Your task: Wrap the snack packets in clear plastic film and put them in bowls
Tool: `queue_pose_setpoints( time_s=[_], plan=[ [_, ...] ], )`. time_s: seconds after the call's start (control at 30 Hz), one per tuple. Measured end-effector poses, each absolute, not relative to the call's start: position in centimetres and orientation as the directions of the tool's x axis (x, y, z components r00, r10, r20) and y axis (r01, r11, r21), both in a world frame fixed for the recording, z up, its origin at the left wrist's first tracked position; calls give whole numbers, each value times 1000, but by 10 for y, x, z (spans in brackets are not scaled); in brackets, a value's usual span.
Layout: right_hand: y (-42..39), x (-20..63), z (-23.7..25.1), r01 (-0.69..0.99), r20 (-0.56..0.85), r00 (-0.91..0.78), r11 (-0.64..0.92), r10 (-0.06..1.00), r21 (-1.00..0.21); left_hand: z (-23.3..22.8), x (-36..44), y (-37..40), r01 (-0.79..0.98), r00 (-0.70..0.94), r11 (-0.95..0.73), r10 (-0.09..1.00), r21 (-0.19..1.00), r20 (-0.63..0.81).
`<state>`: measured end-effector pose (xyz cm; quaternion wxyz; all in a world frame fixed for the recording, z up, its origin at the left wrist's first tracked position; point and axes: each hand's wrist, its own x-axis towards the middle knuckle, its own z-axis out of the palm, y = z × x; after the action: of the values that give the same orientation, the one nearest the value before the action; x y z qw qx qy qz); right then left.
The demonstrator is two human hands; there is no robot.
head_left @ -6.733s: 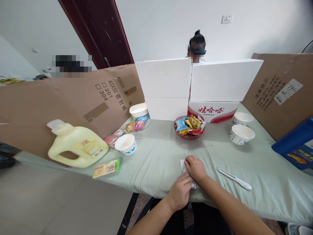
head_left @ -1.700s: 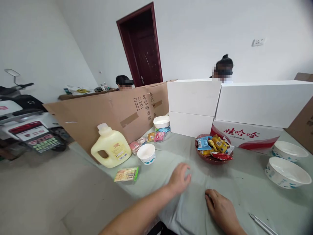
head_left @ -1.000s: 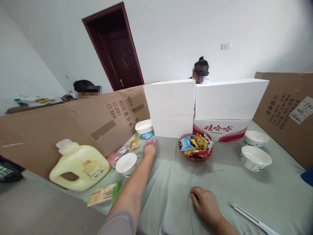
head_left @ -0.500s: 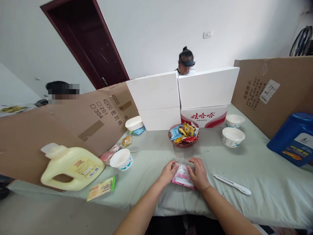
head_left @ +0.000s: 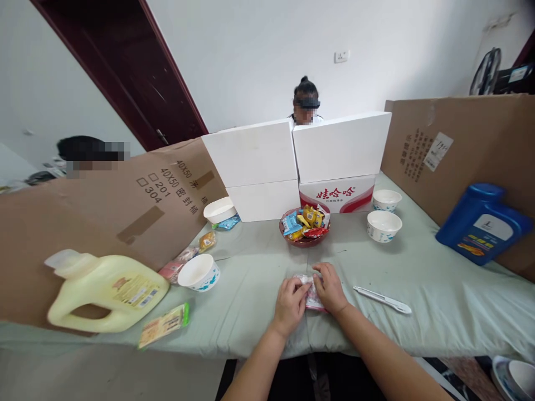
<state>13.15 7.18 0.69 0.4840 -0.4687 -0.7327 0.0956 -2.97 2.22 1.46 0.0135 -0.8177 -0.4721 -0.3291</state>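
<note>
Head view: crinkly, pink-and-white plastic packet [head_left: 313,301] on the wrinkled, cloth-covered surface [head_left: 246,289], near its front edge. Left hand [head_left: 290,303] curled, grip clamped on packet; right hand [head_left: 329,287] bent over its right side, pinch unclear. Forearms [head_left: 261,359] converge.

You are in a plain, home-like room: dark red door [head_left: 125,72], white wall [head_left: 251,50], socket [head_left: 341,57], cloth-covered desk [head_left: 246,301] fenced by cardboard [head_left: 92,217].

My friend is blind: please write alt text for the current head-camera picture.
A person's left hand and right hand touch a small pink packet on a green cloth. Beyond sits a red bowl of wrapped snacks; a slim white tool lies at right.
</note>
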Motion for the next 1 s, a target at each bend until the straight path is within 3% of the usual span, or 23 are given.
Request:
queue_pose_setpoints(
  time_s=[0.2,0.33,0.4,0.57,0.73,0.9,1.0],
  plan=[
    [34,201,9,727,582,32,381,812,-571,14,-31,21,746,293,-560,761,359,578],
    [9,258,-3,950,409,50,83,911,-301,14,-30,20,734,253,-554,761,394,598],
    [7,265,-3,958,368,7,100,930,-270,15,-29,21,728,243,-552,762,406,600],
    [19,201,27,866,356,-199,334,913,-373,14,-30,22,710,217,-549,766,441,605],
    [33,136,55,854,228,-406,456,885,-250,6,-35,21,674,111,-494,803,550,586],
    [28,190,48,889,161,-364,394,917,-234,5,-37,22,663,137,-509,803,549,580],
    [19,248,38,958,59,-217,225,974,-180,6,-36,26,628,110,-512,804,586,584]
  ],
)
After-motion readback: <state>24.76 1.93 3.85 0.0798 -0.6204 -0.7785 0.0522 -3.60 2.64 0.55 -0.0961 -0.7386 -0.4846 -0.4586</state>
